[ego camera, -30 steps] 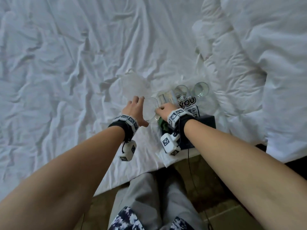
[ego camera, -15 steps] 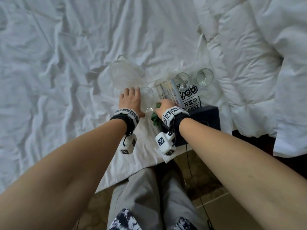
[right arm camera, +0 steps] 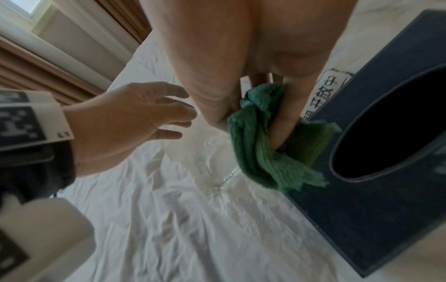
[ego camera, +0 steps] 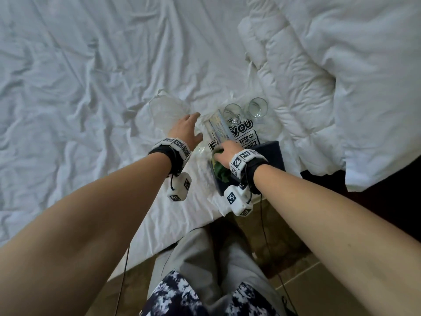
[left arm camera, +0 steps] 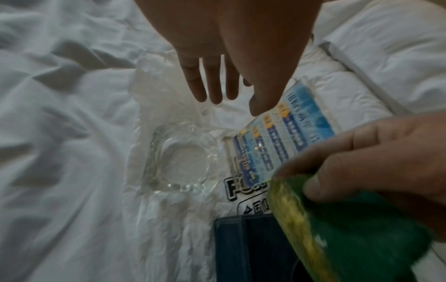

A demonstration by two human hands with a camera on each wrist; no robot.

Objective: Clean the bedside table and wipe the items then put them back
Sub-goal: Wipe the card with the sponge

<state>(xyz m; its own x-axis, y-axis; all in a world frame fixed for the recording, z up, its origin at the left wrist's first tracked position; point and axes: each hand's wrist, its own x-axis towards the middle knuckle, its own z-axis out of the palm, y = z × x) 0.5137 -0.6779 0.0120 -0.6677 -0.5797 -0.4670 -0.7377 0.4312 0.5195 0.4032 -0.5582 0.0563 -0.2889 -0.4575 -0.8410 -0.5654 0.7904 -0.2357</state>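
cloth: green knit rag (right arm camera: 272, 150), ribbed and crumpled, bunched in the right hand (ego camera: 227, 153); looks yellow-green and blurred at lower right of the left wrist view.
right hand: fingers curled round the cloth, centre of the head view, over the near edge of the printed bag.
left hand: (ego camera: 185, 131) fingers spread and straight, gripping nothing, hovering just left of the right hand.
ashtray: clear thick glass ashtray (left arm camera: 178, 160), squarish with a round well, flat on the sheet below the left fingers, not touched, just left of the cloth.
card: glossy blue-white card (left arm camera: 280, 137), tilted, right of the ashtray.
bag: white plastic bag (ego camera: 245, 135), black lettering, crinkled.
box: dark blue box (right arm camera: 376, 171), round opening, touching the cloth's right edge.
glasses: two clear tumblers (ego camera: 257, 108), upper centre, well beyond both hands.
bedding: wrinkled white sheet (ego camera: 91, 87); puffy quilted duvet (ego camera: 330, 76) at upper right.
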